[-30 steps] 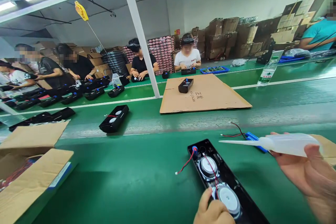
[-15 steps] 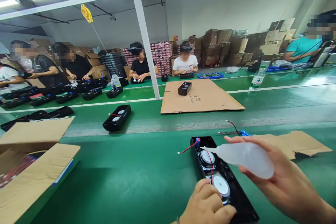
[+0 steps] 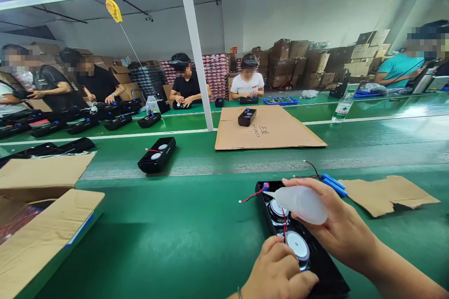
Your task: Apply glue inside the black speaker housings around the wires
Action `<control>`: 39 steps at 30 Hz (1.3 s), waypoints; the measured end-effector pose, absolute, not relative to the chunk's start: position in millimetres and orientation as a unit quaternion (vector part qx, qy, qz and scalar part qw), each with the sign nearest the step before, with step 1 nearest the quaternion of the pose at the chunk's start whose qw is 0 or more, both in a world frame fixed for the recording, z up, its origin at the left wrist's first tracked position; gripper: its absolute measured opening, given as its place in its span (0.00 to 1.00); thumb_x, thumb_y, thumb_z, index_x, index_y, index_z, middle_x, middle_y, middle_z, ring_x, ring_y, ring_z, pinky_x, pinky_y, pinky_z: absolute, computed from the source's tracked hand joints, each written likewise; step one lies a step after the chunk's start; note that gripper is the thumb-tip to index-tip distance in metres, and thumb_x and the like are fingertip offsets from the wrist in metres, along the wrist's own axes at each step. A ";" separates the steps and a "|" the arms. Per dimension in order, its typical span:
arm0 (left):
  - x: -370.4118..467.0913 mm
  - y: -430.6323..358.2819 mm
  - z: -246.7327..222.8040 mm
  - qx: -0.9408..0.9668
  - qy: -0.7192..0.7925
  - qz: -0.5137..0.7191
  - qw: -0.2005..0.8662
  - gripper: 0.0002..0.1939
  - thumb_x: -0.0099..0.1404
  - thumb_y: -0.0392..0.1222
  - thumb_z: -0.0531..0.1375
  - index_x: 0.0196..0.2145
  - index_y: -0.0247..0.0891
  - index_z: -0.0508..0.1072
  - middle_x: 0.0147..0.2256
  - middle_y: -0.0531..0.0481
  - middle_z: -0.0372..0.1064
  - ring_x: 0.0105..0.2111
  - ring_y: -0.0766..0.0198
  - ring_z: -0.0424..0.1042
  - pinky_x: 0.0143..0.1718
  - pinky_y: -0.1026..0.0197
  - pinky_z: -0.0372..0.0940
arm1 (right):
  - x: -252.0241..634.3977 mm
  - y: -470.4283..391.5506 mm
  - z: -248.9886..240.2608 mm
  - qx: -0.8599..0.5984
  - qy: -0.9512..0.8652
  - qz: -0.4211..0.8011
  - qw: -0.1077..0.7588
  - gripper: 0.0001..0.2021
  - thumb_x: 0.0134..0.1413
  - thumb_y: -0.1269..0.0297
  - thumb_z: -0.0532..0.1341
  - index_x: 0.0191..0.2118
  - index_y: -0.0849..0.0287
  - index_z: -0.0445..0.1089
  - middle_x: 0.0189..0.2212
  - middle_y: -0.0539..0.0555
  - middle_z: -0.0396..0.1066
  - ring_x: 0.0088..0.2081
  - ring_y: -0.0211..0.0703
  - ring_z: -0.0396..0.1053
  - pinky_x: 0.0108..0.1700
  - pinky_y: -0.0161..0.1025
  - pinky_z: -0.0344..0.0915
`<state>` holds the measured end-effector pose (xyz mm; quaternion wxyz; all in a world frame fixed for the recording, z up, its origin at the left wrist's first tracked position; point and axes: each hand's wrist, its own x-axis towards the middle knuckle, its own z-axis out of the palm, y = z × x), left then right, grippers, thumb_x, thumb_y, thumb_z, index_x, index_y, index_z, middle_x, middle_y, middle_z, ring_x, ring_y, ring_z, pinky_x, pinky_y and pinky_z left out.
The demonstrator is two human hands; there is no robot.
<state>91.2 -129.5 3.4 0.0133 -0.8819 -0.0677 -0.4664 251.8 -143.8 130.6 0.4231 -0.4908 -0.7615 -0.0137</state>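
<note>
My right hand (image 3: 342, 226) is wrapped round a translucent white squeeze bottle (image 3: 303, 204). Its thin nozzle points left, at the blue part (image 3: 265, 187) with a red lead in the far end of a black speaker housing (image 3: 324, 264). Whether the tip touches that part I cannot tell. Two round white-backed speaker drivers (image 3: 297, 245) sit in the housing, with red wires across them. At the near left side, my left hand (image 3: 282, 271) grips the housing with curled fingers. Beyond my right hand lie blue cylindrical cells (image 3: 334, 185) with thin leads.
A torn cardboard piece (image 3: 389, 194) lies to the right. At left stands an open carton (image 3: 49, 238) with red wires inside. Another speaker housing (image 3: 156, 155) is on the green belt, and a cardboard sheet (image 3: 270, 133) lies beyond. Several people work across the line.
My right hand has brought the bottle left, its nozzle now closer to the blue part. More of the blue cells shows. My left hand stays on the housing.
</note>
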 end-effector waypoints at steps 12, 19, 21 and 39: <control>86.1 -126.9 -2.4 -0.907 -0.078 -0.414 -0.008 0.23 0.60 0.62 0.55 0.43 0.41 0.67 0.25 0.57 0.62 0.33 0.66 0.62 0.50 0.55 0.50 | 247.9 -138.3 129.0 -0.499 -0.762 -0.024 0.412 0.21 0.57 0.62 0.56 0.55 0.55 0.54 0.49 0.53 0.65 0.49 0.40 0.65 0.51 0.35 0.63; 86.5 -127.3 -3.0 -0.899 -0.086 -0.429 -0.020 0.24 0.59 0.63 0.55 0.43 0.42 0.67 0.24 0.56 0.62 0.33 0.65 0.63 0.49 0.56 0.51 | 253.3 -141.9 126.7 -0.510 -0.753 -0.016 0.416 0.21 0.57 0.61 0.56 0.55 0.54 0.55 0.49 0.53 0.64 0.49 0.41 0.64 0.51 0.35 0.63; 86.1 -127.2 -2.0 -0.895 -0.086 -0.437 -0.023 0.24 0.59 0.62 0.55 0.44 0.42 0.67 0.24 0.56 0.62 0.33 0.65 0.63 0.50 0.55 0.50 | 255.2 -142.4 125.4 -0.518 -0.748 -0.013 0.416 0.20 0.57 0.60 0.56 0.55 0.54 0.55 0.49 0.53 0.64 0.49 0.42 0.64 0.50 0.36 0.63; 83.4 -127.8 0.8 -0.911 -0.111 -0.396 -0.026 0.24 0.58 0.63 0.55 0.43 0.43 0.68 0.24 0.57 0.61 0.32 0.66 0.62 0.51 0.55 0.48 | 265.3 -141.6 125.3 -0.556 -0.715 -0.005 0.424 0.18 0.58 0.56 0.55 0.53 0.53 0.57 0.48 0.53 0.65 0.47 0.43 0.66 0.44 0.36 0.65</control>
